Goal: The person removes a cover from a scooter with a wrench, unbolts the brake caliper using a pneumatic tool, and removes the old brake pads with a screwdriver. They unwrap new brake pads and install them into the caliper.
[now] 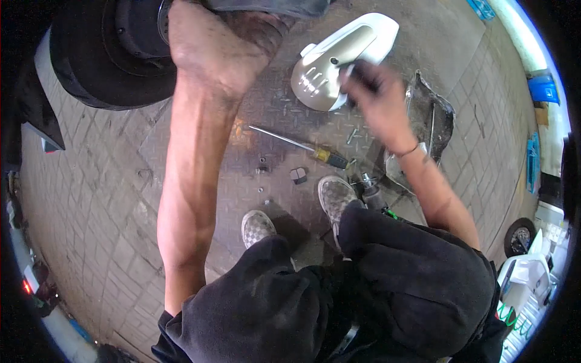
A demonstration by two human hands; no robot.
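My left hand [227, 45] is raised at the top of the view, its grease-darkened fingers bent in against the underside of a dark grey part [272, 6]. What they grip is hidden. My right hand [381, 100] is smeared by motion, and a dark patch shows around its fingers. It overlaps the edge of a white and beige plastic cover [348, 54] with slots. Below the hands, a screwdriver [302, 146] with a yellow and black handle lies on the metal floor plate. Near it are a small dark block [298, 175], bolts [353, 135] and nuts [262, 160].
A black tyre [78, 66] stands at upper left. Right of my right hand lies a dirty, dark-rimmed tray [445, 121] holding a metal rod. A power tool [371, 192] sits beside my right shoe [336, 195]. White vehicle panels [526, 278] and a small wheel [519, 237] are at the far right.
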